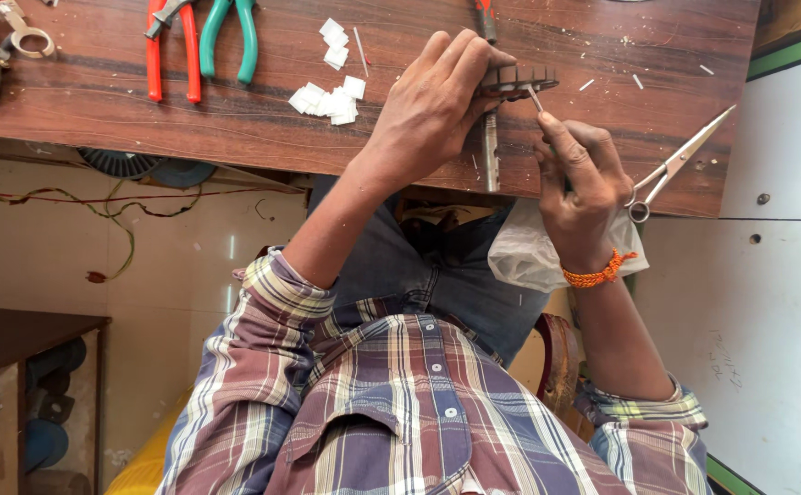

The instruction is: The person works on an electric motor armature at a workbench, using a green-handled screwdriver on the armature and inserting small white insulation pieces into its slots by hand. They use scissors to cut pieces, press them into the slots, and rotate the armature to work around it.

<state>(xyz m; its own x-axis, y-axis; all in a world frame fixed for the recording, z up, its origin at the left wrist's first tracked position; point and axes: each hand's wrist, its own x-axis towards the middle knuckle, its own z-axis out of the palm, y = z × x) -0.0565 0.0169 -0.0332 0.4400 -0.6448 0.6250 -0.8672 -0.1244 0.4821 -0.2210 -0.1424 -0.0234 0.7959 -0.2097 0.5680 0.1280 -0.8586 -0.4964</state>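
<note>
My left hand is closed over a dark round slotted part at the edge of the wooden table. A metal shaft runs down from that part towards me. My right hand, with an orange thread band at the wrist, pinches a thin white strip whose tip is at one of the part's slots. A pair of steel scissors also hangs from this hand by a finger ring, blades pointing away to the right.
Red-handled pliers and green-handled pliers lie at the table's far left. Several small white cut pieces sit left of my left hand. A white plastic bag rests on my lap. A white cabinet stands to the right.
</note>
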